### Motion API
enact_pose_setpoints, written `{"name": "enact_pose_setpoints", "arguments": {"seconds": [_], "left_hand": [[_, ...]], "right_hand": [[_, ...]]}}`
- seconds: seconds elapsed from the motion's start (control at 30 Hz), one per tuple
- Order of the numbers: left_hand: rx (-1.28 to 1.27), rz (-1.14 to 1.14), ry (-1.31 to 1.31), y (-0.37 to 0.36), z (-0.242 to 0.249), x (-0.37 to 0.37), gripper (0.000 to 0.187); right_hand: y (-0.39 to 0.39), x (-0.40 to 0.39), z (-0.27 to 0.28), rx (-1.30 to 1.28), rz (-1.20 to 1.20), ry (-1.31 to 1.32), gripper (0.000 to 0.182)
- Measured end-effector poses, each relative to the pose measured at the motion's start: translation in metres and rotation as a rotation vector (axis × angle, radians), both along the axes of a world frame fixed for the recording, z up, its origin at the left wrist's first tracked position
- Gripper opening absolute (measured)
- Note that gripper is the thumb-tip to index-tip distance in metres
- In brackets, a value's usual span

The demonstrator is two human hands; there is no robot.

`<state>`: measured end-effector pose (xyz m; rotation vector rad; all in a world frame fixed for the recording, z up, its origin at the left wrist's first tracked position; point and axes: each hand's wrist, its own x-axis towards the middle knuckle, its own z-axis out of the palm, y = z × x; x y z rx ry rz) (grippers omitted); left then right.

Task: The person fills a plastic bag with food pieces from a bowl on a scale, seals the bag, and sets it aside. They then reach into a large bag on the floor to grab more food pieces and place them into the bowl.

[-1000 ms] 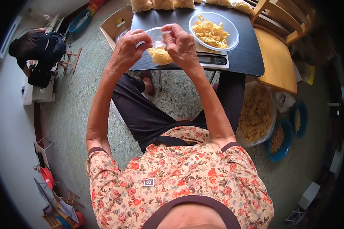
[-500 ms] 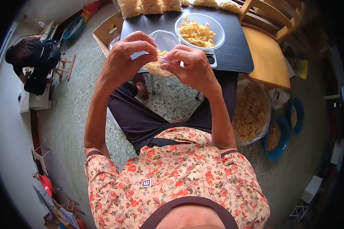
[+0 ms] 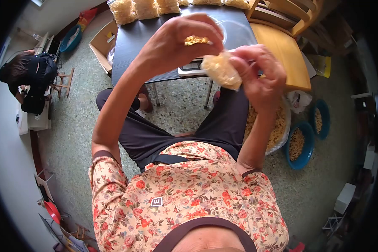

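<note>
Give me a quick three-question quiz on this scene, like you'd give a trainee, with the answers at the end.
1. Multiple choice: the cardboard box is on which side of the table? A) left B) right C) directly underneath
2. True or false: the right hand grips the small bag of yellowish pieces.
3. Fill in: the two basins on the floor at far right are coloured ____.

Key: 1 A; 2 true; 3 blue.

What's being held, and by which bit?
A clear bag of yellowish pieces: the right hand pinches its plastic beside the filling. Whether the left hand grips too is unclear.
</note>
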<state>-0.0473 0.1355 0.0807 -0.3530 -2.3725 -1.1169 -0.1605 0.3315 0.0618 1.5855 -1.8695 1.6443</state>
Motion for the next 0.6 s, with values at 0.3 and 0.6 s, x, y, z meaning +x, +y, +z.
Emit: {"name": "enact_pose_setpoints", "arguments": {"seconds": [0.3,0.6], "left_hand": [[-0.032,-0.192,0.060,-0.012,0.014,-0.110,0.005],[-0.308,-0.170,0.036,-0.052,-0.034,-0.165,0.008]], "right_hand": [[-0.003,-0.053,0.002,-0.056,-0.328,0.088,0.014],[-0.027,-0.092,-0.056,0.106,-0.340,0.055,0.019]]}}
